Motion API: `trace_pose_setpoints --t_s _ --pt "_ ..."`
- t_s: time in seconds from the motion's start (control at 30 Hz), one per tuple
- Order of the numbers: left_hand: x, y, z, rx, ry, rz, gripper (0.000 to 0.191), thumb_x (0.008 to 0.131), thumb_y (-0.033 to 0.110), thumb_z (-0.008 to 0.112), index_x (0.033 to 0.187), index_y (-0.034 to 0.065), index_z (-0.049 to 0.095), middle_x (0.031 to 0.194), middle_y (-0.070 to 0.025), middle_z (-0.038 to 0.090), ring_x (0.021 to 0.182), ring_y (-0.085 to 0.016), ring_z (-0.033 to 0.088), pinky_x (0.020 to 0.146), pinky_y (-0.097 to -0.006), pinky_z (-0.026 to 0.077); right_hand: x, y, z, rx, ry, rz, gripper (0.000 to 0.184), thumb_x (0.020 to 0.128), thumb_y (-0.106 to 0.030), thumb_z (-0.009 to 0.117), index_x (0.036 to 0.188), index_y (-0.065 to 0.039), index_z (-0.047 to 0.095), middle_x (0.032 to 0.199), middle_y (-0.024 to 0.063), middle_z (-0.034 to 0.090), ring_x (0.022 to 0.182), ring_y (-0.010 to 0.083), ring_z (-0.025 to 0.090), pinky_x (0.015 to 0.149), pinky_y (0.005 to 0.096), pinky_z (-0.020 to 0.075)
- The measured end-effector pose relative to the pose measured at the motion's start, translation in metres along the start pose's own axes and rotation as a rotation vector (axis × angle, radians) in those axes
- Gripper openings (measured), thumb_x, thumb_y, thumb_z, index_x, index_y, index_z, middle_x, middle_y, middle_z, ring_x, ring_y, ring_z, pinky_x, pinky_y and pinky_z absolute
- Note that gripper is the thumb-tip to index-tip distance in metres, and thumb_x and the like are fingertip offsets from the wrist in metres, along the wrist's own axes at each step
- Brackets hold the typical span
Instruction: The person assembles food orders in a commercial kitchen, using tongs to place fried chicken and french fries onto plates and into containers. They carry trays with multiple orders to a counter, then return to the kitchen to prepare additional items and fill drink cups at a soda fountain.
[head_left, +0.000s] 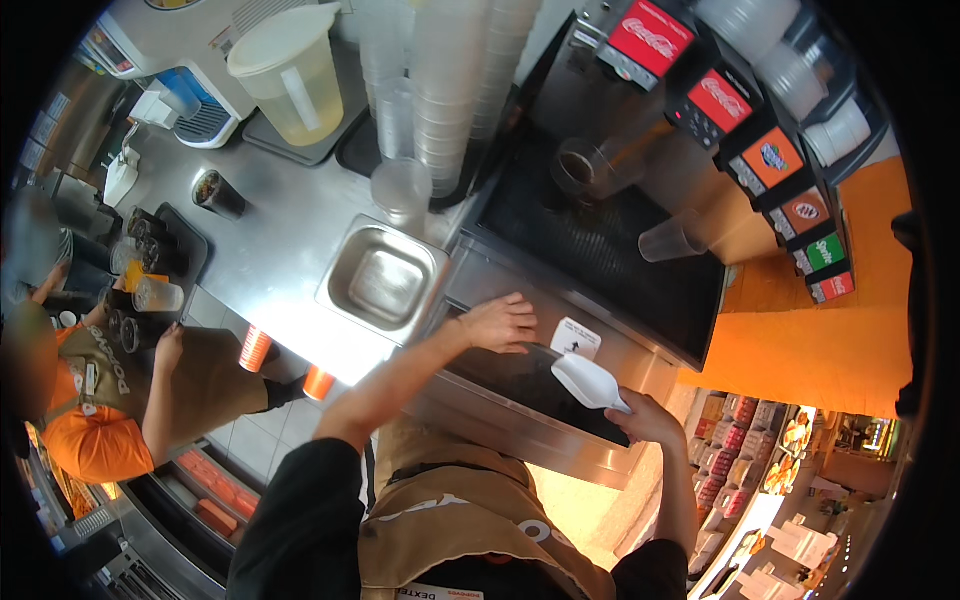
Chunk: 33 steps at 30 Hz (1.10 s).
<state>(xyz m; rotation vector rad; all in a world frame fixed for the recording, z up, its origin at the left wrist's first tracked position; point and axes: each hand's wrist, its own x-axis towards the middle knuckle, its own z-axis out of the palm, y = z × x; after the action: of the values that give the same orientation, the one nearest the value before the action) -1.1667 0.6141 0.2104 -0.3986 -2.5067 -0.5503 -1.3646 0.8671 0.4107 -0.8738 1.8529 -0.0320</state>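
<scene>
A white plastic scoop is in my right hand, which is closed around its handle. The scoop's bowl points up and left over the dark opening of a stainless-steel bin. My left hand lies palm down at the bin's metal lid, touching near its edge. Its fingers point right; whether they grip the edge is hidden. Beyond the lid stands a soda dispenser with a black drip tray. On that tray are a clear cup with dark drink and a tipped clear plastic cup.
Left of the bin is a square steel basin in the counter. Tall cup stacks, a lidded pitcher of yellow liquid and a dark drink stand behind. At left, a co-worker is beside a drinks tray.
</scene>
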Motion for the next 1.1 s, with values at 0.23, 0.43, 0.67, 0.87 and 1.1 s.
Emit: trace_pose_setpoints --t_s 0.23,0.43,0.67,0.87,1.1 --pt "0.029 -0.007 0.000 0.361 -0.113 -0.144 0.018 0.068 0.019 0.073 0.083 0.0176 0.063 0.088 -0.0001 0.053 0.091 -0.020 0.052 0.080 -0.0357 0.041 0.103 0.148 0.045 -0.313 -0.120 0.012 0.032 0.092 -0.026 0.062 0.110 0.000 0.063 0.076 0.0162 0.071 0.059 0.0285 0.070 0.064 0.0413 0.0563" --pt "0.017 0.075 0.009 0.263 0.376 -0.785 0.017 0.073 0.004 0.072 0.088 0.0116 0.068 0.078 -0.0040 0.051 0.074 -0.023 0.052 0.068 -0.0376 0.040 0.283 0.264 0.097 -0.305 0.274 0.168 0.024 0.091 -0.015 0.052 0.109 -0.002 0.062 0.070 0.0181 0.070 0.053 0.0261 0.069 0.050 0.0379 0.0554" --pt "-0.148 0.176 -0.044 0.313 0.824 -1.197 0.008 0.080 -0.002 0.062 0.083 0.0017 0.069 0.070 -0.0048 0.064 0.059 -0.011 0.056 0.055 -0.0244 0.041 0.400 0.247 0.055 -0.061 0.453 0.158 0.039 0.092 -0.018 0.056 0.127 -0.003 0.048 0.076 0.0233 0.069 0.063 0.0355 0.070 0.056 0.0471 0.0544" --pt "-0.168 0.138 -0.021 0.414 1.036 -1.685 0.006 0.086 0.007 0.067 0.090 0.0042 0.071 0.068 -0.0052 0.066 0.057 -0.011 0.059 0.056 -0.0249 0.047 0.414 0.142 0.075 -0.551 0.377 -0.140 0.047 0.092 -0.024 0.061 0.132 -0.004 0.046 0.085 0.0271 0.069 0.078 0.0419 0.070 0.069 0.0522 0.0546" --pt "-0.157 0.134 -0.028 0.490 1.014 -1.569 0.007 0.087 0.003 0.067 0.092 0.0005 0.070 0.064 -0.0006 0.060 0.054 -0.004 0.048 0.051 -0.0210 0.038 0.280 0.216 0.084 -1.104 -0.028 0.107 0.039 0.094 -0.020 0.054 0.126 0.003 0.051 0.098 0.0249 0.070 0.094 0.0426 0.070 0.082 0.0529 0.0547"
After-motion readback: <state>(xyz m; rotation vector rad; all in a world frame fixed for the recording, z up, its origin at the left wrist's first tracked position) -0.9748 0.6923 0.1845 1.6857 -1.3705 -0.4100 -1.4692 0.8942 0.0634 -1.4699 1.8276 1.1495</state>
